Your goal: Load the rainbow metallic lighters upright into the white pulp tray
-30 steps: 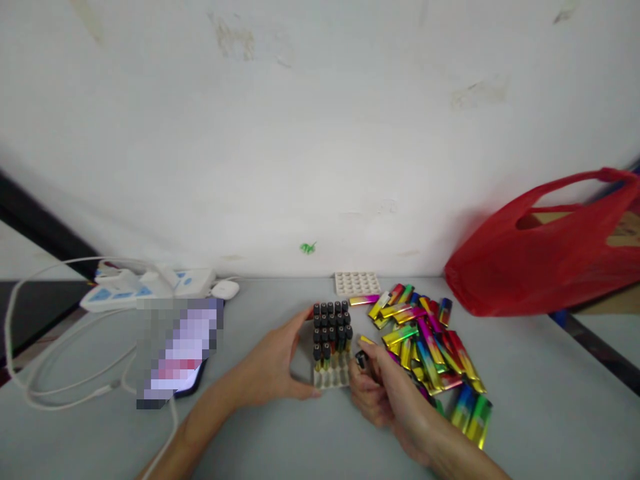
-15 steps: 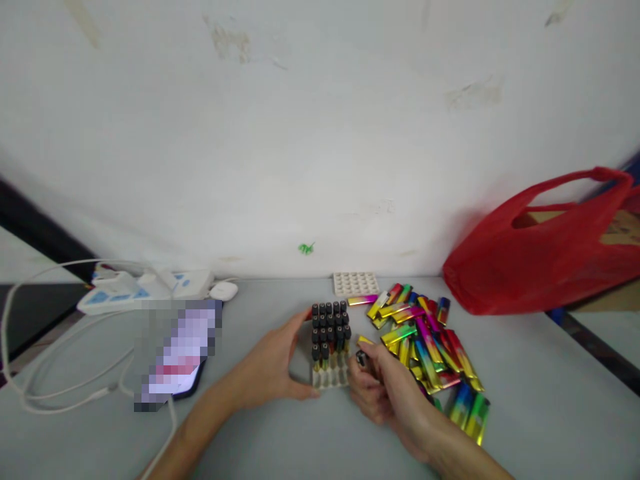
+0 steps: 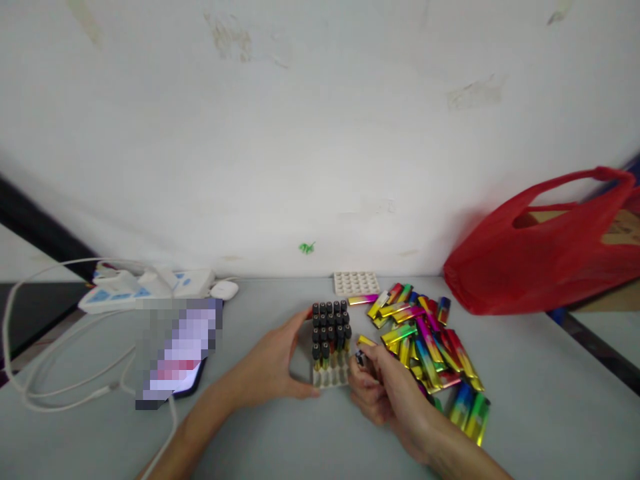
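My left hand (image 3: 270,363) steadies a pale moulded tray (image 3: 330,379), with its fingers at the far left corner and its thumb at the near edge. Rows of black-topped lighters (image 3: 330,320) stand upright in that tray, while its near pockets show bare. Just right of the tray, my right hand (image 3: 383,383) is closed around a lighter (image 3: 367,341); a yellow end and a dark, silvery end show between its fingers. A loose pile of shiny rainbow-coloured lighters (image 3: 425,337) lies beyond and to the right of this hand.
A second pale tray (image 3: 357,283) lies near the wall. At the right stands a red plastic bag (image 3: 540,253). To the left are a blurred-out phone (image 3: 183,353), a white power strip (image 3: 150,290) and loose white cables (image 3: 75,410).
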Available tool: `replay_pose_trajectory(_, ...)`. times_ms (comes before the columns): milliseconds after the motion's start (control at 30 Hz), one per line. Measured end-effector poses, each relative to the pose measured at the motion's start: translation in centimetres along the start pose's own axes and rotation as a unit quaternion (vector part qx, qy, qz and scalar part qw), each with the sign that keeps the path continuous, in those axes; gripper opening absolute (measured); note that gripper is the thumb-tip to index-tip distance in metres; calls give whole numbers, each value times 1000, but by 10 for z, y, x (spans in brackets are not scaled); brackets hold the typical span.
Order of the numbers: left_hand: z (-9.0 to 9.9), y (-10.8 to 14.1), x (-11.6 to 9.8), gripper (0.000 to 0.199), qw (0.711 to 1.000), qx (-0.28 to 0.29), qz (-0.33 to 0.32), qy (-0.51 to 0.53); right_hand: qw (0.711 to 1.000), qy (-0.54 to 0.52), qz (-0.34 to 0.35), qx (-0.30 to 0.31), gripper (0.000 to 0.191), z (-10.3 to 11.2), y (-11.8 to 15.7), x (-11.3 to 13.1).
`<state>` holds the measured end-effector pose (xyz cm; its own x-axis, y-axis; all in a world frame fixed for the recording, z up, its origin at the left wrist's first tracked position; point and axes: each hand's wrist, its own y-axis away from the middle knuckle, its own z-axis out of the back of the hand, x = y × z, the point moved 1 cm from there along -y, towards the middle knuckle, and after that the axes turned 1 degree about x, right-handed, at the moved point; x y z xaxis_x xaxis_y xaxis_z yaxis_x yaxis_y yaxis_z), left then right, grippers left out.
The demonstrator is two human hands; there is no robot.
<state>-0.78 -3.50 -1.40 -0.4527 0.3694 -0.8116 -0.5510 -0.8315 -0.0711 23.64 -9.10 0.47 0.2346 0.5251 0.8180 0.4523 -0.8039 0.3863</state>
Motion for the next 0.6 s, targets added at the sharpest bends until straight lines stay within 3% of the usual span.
replay_pose_trajectory(133, 0, 1, 2, 136, 1000, 0, 8, 1, 999, 28, 29, -6, 64, 0, -1, -2)
replay_pose_trajectory(267, -1, 1, -1, 136, 1000, 0, 12, 2, 983, 107, 146, -30, 58, -3, 4, 3)
replay_pose_trajectory(500, 0, -1, -5, 133, 1000, -6, 12, 9, 898, 298, 316, -62, 32, -1, 19, 16)
replay_pose_trajectory(600, 0, 0, -4, 134, 1000, 1, 6, 18, 863, 353, 352, -76, 25, 5, 18, 17)
